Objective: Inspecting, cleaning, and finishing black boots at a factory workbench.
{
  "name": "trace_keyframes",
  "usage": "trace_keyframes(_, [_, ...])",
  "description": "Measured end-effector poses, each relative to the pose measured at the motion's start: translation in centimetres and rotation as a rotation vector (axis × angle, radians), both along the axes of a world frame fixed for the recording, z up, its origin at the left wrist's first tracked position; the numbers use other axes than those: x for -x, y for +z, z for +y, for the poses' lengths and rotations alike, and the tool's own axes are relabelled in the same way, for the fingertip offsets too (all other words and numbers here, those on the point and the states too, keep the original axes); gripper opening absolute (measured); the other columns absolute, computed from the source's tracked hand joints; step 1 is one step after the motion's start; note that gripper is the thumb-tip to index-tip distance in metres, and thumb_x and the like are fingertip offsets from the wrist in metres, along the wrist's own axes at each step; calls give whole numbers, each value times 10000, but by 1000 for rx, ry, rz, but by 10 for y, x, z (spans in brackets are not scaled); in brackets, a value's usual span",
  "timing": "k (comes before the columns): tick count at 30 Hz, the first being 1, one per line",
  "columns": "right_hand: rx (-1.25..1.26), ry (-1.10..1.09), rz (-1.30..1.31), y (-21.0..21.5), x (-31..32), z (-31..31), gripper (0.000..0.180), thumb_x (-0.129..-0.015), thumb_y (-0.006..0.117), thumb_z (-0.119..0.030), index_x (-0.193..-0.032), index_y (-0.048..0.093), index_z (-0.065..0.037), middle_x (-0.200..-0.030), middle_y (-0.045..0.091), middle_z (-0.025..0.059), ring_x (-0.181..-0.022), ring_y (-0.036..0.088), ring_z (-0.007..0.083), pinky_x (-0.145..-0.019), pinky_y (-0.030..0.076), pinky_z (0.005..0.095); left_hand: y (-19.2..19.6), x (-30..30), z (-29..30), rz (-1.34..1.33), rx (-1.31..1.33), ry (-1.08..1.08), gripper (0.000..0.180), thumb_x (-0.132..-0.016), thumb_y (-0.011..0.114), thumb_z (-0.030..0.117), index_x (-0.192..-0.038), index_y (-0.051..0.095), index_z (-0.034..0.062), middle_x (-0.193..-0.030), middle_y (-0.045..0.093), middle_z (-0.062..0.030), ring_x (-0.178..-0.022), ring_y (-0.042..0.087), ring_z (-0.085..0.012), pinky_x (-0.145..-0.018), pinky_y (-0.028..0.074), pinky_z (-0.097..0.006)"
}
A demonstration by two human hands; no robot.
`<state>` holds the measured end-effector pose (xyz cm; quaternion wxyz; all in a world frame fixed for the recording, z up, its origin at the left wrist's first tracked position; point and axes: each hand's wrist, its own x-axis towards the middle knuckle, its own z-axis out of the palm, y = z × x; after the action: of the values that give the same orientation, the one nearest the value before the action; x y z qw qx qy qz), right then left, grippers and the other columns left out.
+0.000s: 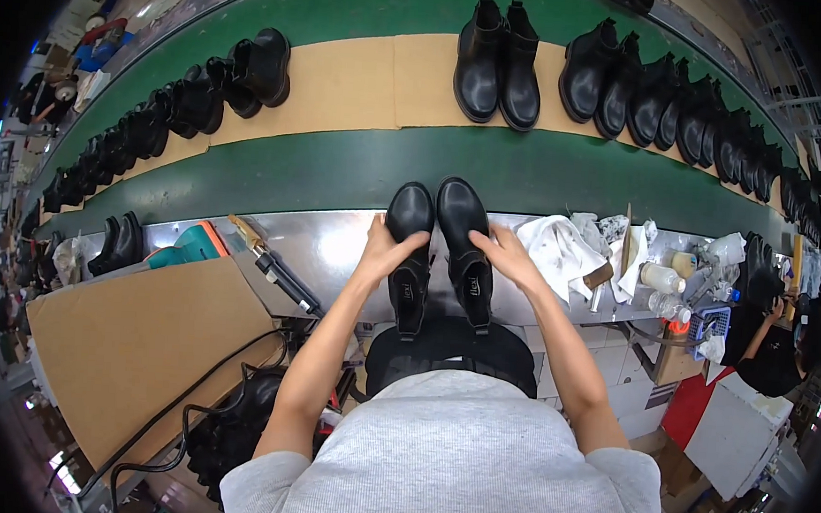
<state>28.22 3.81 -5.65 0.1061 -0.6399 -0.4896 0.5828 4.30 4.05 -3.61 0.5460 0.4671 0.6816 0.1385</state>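
Observation:
Two black ankle boots lie side by side in front of me, toes pointing away over the metal edge of the bench. My left hand [390, 247] grips the left boot [410, 215] from its outer side, thumb across the top of the foot. The right boot [461, 212] is gripped the same way by my right hand [505, 253], thumb on its upper. Both boot openings face back toward me, with a pull tab at each heel. Fingers under the boots are hidden.
Beyond is a green belt [322, 171] with cardboard strips [346, 83] carrying rows of black boots [498, 69]. To the right lie white cloths [561, 252] and bottles [662, 278]. Left are a hot-air tool [274, 265] and a cardboard box [146, 353]. A co-worker [776, 349] sits far right.

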Motion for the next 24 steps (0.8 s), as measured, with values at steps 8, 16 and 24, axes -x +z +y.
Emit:
trace_keyframes(8, [-146, 173, -413, 6, 37, 40, 858, -583, 773, -326, -1208, 399, 126, -1183, 469, 369, -1090, 515, 420, -911, 449, 377, -49, 34, 26, 126, -199, -17, 837, -555, 821, 410, -1166, 506, -68, -1029, 614, -235, -903, 625, -348, -811, 492, -390])
trace_keyframes(16, [246, -221, 768, 32, -29, 27, 478, -772, 711, -172, -1164, 535, 36, -957, 642, 64, -774, 619, 131, -703, 499, 254, 19, 36, 20, -673, 46, 241, 453, -774, 724, 256, -1101, 573, -19, -903, 632, -55, -762, 603, -129, -681, 486, -261])
trace_keyframes(24, [34, -468, 1244, 81, 37, -4, 432, -804, 672, -167, -1168, 526, 14, -998, 632, 101, -825, 627, 185, -765, 512, 307, 69, -20, -4, -1524, 24, 465, 487, -881, 562, 272, -1266, 433, 3, -1206, 500, -182, -892, 593, -328, -767, 542, -388])
